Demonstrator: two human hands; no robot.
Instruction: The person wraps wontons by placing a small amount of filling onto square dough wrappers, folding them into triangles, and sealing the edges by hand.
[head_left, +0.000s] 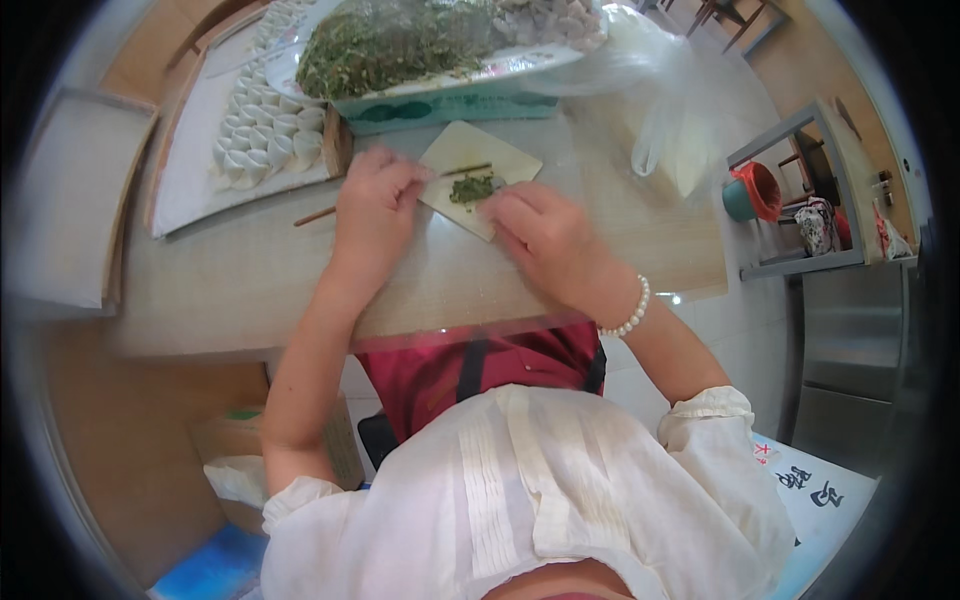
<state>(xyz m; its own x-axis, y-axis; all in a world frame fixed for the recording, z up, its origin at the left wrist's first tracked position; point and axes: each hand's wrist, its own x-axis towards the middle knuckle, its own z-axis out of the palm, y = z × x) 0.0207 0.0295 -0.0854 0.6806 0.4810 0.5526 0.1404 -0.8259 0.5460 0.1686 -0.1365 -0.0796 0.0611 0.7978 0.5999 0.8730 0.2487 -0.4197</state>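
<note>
A pale square dough wrapper (480, 142) lies on the table, and a small mound of chopped green filling (471, 189) sits on it. My left hand (379, 195) is at the wrapper's left edge, its fingers closed around a thin wooden stick (466, 169). The stick shows on both sides of the hand, and its tip lies over the wrapper just above the filling. My right hand (544, 225) is at the wrapper's right edge, fingertips bunched beside the filling. A small greyish bit shows at those fingertips; blur hides whether they hold it.
Rows of folded dumplings (259, 135) fill a wood-edged tray (187, 165) at the left. A platter (517, 64) of green filling and pale pieces rests on a green box (450, 112). A clear plastic bag (660, 97) lies right. Another board (75, 195) stands far left.
</note>
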